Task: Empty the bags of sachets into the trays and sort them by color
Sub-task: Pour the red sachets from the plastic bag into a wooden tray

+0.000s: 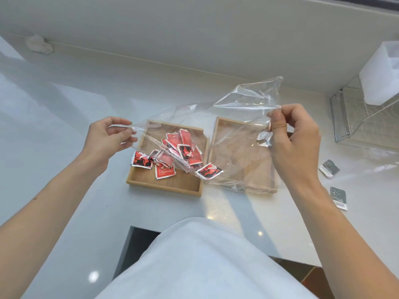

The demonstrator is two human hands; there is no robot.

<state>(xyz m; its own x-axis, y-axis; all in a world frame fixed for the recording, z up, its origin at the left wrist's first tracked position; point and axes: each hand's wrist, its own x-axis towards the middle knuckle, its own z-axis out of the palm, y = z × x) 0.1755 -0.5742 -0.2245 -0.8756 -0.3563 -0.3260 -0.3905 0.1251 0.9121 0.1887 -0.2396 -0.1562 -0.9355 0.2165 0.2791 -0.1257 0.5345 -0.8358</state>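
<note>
Taking the left wooden tray [164, 182] as the landmark: far up and to its left, a crumpled white wad [38, 44] lies on the pale surface [64, 117] against the wall. Just left of the tray's far corner, the left hand [108, 137] has its grip pinched on a corner of the clear plastic bag [235, 117], thumb and fingertips pressed together on the film. Inside the tray lies a heap of red sachets [183, 151]; one hangs over its left rim, and another [209, 171] sits low in the sagging bag, over the tray's right edge. Immediately right stands the second wooden tray [241, 156], seemingly empty under the film. Above it the right hand [295, 134] pinches the bag's other end along with a silvery scrap. Further right, two grey sachets [329, 168] lie loose on the surface, near a clear acrylic holder [354, 117].

To finish emptying well, I would lift the right-hand end higher and tilt the open mouth down over the left tray, shaking gently so that the last red sachet drops inside, not between the trays.
</note>
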